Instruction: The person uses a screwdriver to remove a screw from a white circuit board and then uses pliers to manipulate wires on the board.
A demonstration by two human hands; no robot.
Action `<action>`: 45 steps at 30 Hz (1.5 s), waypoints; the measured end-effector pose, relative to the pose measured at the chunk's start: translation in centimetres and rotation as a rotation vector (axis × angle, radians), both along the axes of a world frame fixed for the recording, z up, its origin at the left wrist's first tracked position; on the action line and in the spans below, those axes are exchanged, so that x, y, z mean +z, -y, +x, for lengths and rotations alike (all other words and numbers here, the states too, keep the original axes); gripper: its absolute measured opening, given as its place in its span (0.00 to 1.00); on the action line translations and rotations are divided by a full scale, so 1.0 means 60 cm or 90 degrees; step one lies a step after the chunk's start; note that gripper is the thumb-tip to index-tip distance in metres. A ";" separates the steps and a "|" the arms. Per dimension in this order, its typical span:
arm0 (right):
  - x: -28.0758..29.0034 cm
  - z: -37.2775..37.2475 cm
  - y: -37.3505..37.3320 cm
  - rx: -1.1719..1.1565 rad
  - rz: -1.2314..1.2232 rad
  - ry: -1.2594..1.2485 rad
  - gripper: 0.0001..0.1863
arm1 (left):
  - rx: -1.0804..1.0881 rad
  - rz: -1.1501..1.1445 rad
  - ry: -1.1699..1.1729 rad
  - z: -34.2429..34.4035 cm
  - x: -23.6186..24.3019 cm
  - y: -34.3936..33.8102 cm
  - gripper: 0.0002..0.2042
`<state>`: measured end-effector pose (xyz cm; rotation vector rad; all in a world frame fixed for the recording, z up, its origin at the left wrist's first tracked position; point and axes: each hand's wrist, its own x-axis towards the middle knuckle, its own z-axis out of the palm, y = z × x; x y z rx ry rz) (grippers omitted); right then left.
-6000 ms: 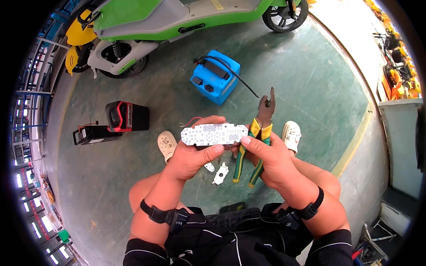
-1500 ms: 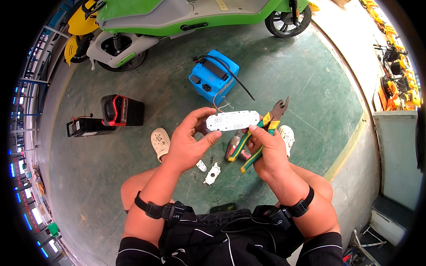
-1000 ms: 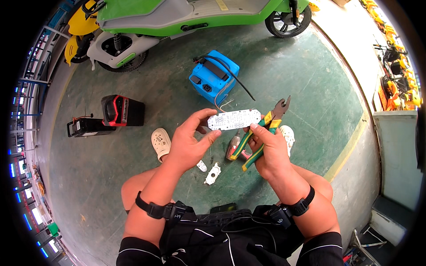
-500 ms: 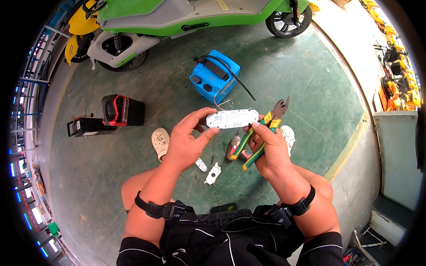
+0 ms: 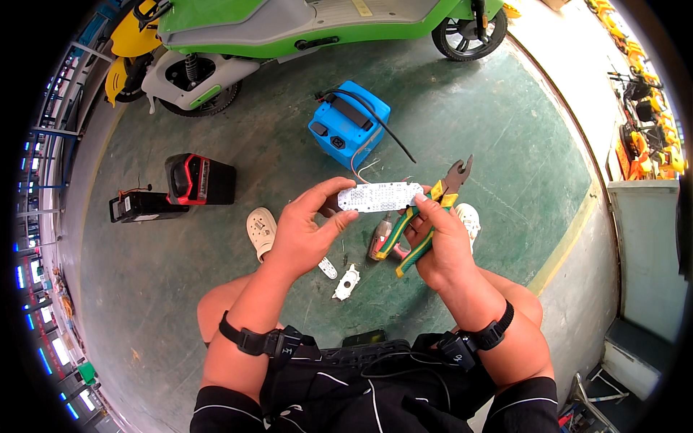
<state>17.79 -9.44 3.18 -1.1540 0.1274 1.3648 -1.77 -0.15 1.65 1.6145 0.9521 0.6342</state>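
Observation:
Between both hands I hold a long white circuit board (image 5: 380, 197) with rounded ends and rows of small marks. My left hand (image 5: 299, 234) pinches its left end between thumb and fingers. The thumb of my right hand (image 5: 442, 245) presses on the board's right end. That same hand also grips a pair of pliers (image 5: 450, 189) with green and yellow handles, their bare jaws pointing up and away and slightly parted. Thin wires (image 5: 356, 160) run behind the board toward the blue battery case (image 5: 350, 126) on the floor.
Below my hands lie a grey and red power tool (image 5: 380, 238), a white bracket (image 5: 347, 282) and a small white strip (image 5: 328, 268). Two dark battery packs (image 5: 216, 180) (image 5: 148, 207) stand to the left. A green scooter (image 5: 289, 43) spans the far side. A pale cabinet (image 5: 650, 245) stands right.
The board has shifted slightly down and to the right, and its tilt has changed a little. Both hands keep their grip.

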 end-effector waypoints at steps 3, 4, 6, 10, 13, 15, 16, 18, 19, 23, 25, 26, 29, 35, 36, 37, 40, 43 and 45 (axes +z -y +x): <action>0.001 0.000 0.000 -0.002 -0.002 -0.002 0.15 | -0.008 0.010 -0.002 -0.001 0.001 -0.001 0.23; -0.001 0.000 0.000 -0.007 0.000 -0.001 0.15 | -0.009 0.014 -0.003 -0.001 0.001 -0.001 0.23; -0.005 0.000 0.000 -0.017 0.004 0.001 0.14 | -0.013 0.022 -0.011 -0.001 0.003 -0.001 0.22; -0.005 0.002 0.001 -0.009 0.002 -0.013 0.14 | -0.016 0.034 -0.022 -0.002 0.004 -0.001 0.22; -0.004 0.003 0.002 -0.002 0.003 -0.019 0.14 | -0.017 0.033 -0.018 -0.003 0.002 -0.001 0.22; -0.007 0.003 0.003 -0.006 0.007 -0.020 0.14 | -0.018 0.032 -0.015 -0.003 0.002 -0.001 0.22; -0.008 0.003 0.003 -0.007 0.006 -0.021 0.14 | -0.019 0.031 -0.013 -0.003 0.003 0.000 0.22; -0.009 0.002 0.002 -0.008 0.004 -0.022 0.14 | -0.020 0.030 -0.012 -0.003 0.003 0.000 0.22; -0.007 0.002 0.001 -0.012 0.004 -0.020 0.14 | -0.021 0.029 -0.012 -0.003 0.003 0.000 0.22; -0.002 0.006 0.000 -0.011 0.003 -0.022 0.14 | -0.036 0.025 -0.015 -0.004 0.004 -0.001 0.22; -0.002 0.008 0.000 -0.008 0.009 -0.018 0.14 | -0.047 0.016 -0.014 -0.004 0.006 0.000 0.22; -0.001 0.009 -0.001 -0.010 0.015 -0.013 0.14 | -0.053 0.011 -0.014 -0.003 0.007 0.000 0.22; 0.001 0.012 -0.001 0.000 0.024 -0.014 0.14 | -0.059 0.029 -0.008 -0.004 0.008 0.001 0.20; 0.003 0.012 -0.001 0.002 0.027 -0.020 0.14 | -0.072 0.004 0.018 -0.005 0.003 0.002 0.20; 0.004 0.011 -0.002 0.000 0.027 -0.020 0.14 | -0.065 0.003 0.019 -0.005 0.002 0.002 0.20; 0.003 0.011 -0.002 0.000 0.025 -0.019 0.15 | -0.059 0.001 0.020 -0.005 0.001 0.003 0.20; -0.002 0.010 0.000 0.006 0.022 -0.019 0.15 | -0.062 -0.020 0.014 -0.006 0.005 0.002 0.22; -0.012 0.013 0.003 0.019 0.027 -0.028 0.15 | -0.071 -0.030 0.012 -0.007 0.007 0.001 0.23; -0.012 0.014 0.004 0.028 0.031 -0.035 0.14 | -0.072 -0.030 0.010 -0.008 0.006 0.000 0.23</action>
